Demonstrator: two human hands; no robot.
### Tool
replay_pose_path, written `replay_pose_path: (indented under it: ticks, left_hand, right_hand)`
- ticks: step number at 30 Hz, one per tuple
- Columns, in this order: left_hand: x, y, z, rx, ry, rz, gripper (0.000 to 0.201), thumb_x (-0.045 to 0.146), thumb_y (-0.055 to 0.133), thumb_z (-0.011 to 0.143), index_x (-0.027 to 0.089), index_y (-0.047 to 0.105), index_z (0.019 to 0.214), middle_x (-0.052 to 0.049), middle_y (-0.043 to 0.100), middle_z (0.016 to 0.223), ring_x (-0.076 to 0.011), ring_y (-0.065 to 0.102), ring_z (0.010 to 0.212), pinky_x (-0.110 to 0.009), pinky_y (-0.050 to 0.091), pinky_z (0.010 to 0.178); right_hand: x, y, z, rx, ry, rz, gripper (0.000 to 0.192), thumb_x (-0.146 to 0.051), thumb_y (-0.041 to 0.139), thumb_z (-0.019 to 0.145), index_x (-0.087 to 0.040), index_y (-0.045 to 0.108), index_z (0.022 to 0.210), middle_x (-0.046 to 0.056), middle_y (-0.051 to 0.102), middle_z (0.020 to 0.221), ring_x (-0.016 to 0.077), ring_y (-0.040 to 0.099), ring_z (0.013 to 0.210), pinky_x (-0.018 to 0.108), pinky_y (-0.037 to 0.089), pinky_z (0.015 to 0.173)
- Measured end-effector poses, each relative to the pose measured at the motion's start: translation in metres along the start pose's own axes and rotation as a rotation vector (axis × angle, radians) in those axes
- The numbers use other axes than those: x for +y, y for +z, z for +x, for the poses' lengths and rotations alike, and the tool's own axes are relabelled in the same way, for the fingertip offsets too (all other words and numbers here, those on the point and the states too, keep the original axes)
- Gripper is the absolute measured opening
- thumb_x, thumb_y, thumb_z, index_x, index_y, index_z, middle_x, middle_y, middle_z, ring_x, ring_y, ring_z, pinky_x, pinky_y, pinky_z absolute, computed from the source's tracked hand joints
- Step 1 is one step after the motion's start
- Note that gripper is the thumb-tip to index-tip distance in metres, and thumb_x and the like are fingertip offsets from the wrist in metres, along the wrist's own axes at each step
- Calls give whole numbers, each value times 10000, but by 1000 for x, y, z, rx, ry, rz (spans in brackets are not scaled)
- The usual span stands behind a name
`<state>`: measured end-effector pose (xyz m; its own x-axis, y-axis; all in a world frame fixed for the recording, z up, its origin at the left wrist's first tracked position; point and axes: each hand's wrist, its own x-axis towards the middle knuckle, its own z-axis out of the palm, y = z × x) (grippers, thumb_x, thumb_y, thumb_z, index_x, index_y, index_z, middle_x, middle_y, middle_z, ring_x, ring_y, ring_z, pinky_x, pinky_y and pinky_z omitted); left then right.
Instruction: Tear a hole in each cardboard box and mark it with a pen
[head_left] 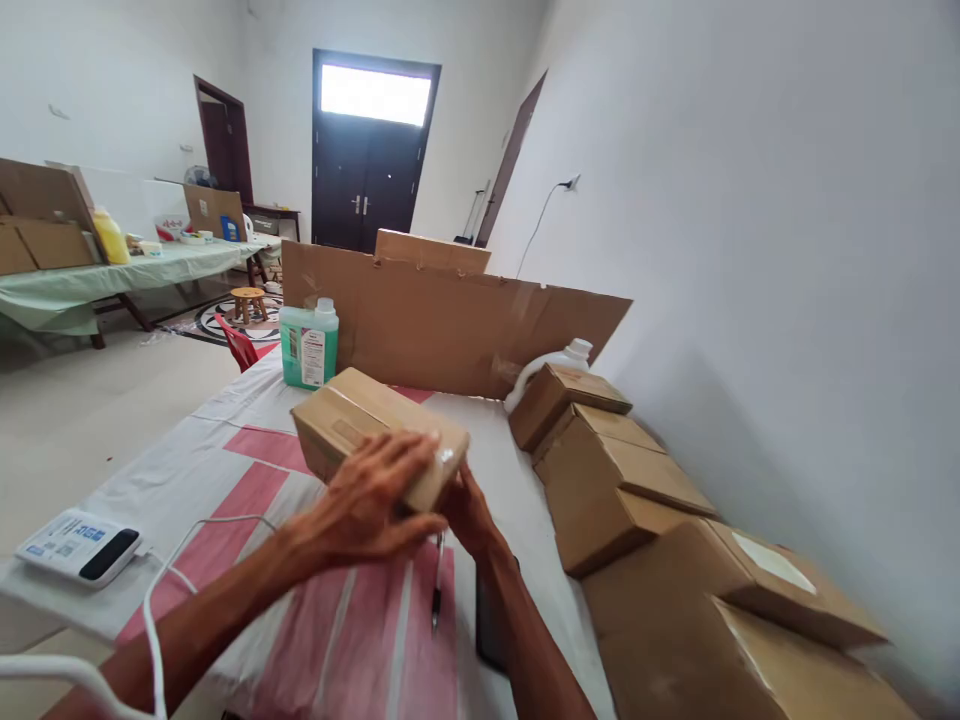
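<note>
A taped cardboard box [356, 408] is tilted between my two hands over the table's middle. My left hand [367, 495] lies across the top of its near end, fingers pointing right and thumb low on the near side. Gripping the right end from the side is my right hand [469, 510], its fingers partly hidden by the box. Below the hands a pen [437, 590] lies on the pink and white tablecloth [345, 640]. A dark phone [491, 620] sits partly under my right forearm.
Several cardboard boxes [637, 470] line the table's right side, by a white jug [551, 362]. A jug of green liquid [309, 345] stands far left before a cardboard panel [420, 320]. A white device [79, 545] and white cable [154, 610] lie at left.
</note>
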<state>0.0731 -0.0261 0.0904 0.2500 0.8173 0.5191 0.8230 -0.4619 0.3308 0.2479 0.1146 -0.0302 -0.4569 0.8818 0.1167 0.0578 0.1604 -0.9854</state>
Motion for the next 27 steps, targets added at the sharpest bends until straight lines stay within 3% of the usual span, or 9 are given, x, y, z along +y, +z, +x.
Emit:
replay_pose_path:
  ticks: [2, 4, 7, 11, 15, 20, 23, 27]
  left_hand:
    - [-1, -24, 8, 43, -34, -91, 693, 577, 504, 1020, 175, 476, 1583, -157, 593, 1531, -331, 536, 1407, -506, 386, 1210]
    - [-4, -41, 11, 98, -89, -169, 677, 582, 449, 1039, 164, 504, 1569, -148, 566, 1569, -329, 508, 1441, -490, 359, 1235]
    - [-10, -54, 5, 211, -252, -323, 694, 629, 423, 1039, 166, 552, 1539, -122, 563, 1584, -327, 504, 1462, -467, 337, 1261]
    - [-14, -55, -16, 309, -518, -581, 813, 771, 444, 972, 146, 646, 1450, -113, 618, 1538, -366, 500, 1477, -501, 342, 1269]
    - [-8, -51, -40, 298, -744, -694, 875, 839, 500, 899, 168, 662, 1436, -98, 709, 1425, -383, 588, 1393, -533, 431, 1213]
    - [7, -46, -72, 232, -911, -626, 803, 815, 473, 919, 224, 673, 1424, -85, 656, 1499, -363, 539, 1455, -512, 401, 1247]
    - [12, -40, -97, 176, -868, -544, 779, 780, 441, 953, 242, 602, 1494, -86, 565, 1588, -343, 428, 1541, -529, 274, 1313]
    - [16, -30, -128, 87, -774, -519, 702, 674, 447, 1014, 280, 452, 1594, -87, 522, 1594, -313, 367, 1566, -534, 234, 1329]
  right_hand:
    - [-21, -13, -18, -83, 45, 113, 907, -864, 143, 958, -216, 725, 1213, 117, 779, 1006, 321, 732, 996, 440, 578, 798]
    - [-45, -23, -35, -150, 46, 209, 864, -881, 199, 940, -246, 682, 1272, 116, 761, 1088, 306, 721, 999, 413, 574, 787]
    - [-76, -29, -60, -186, -84, 166, 837, -910, 364, 882, -258, 631, 1336, 119, 714, 1148, 285, 686, 963, 376, 563, 746]
    - [-92, -19, -90, -149, -190, -84, 1038, -825, 719, 705, -229, 487, 1523, 74, 646, 1062, 251, 595, 898, 366, 536, 754]
    - [-85, 2, -112, -18, -82, -207, 1113, -663, 863, 634, -254, 440, 1578, 103, 604, 1247, 298, 573, 1069, 438, 529, 903]
    - [-69, 19, -131, -221, 47, 218, 1088, -724, 763, 787, -344, 257, 1672, 125, 412, 1636, 373, 530, 1360, 517, 493, 1064]
    - [-55, 26, -138, -323, 34, 401, 996, -768, 728, 805, -326, 377, 1626, 110, 466, 1621, 381, 422, 1494, 523, 447, 1137]
    - [-27, 42, -142, -367, 150, 547, 778, -817, 611, 859, -295, 612, 1437, 113, 686, 1377, 368, 568, 1375, 536, 511, 1074]
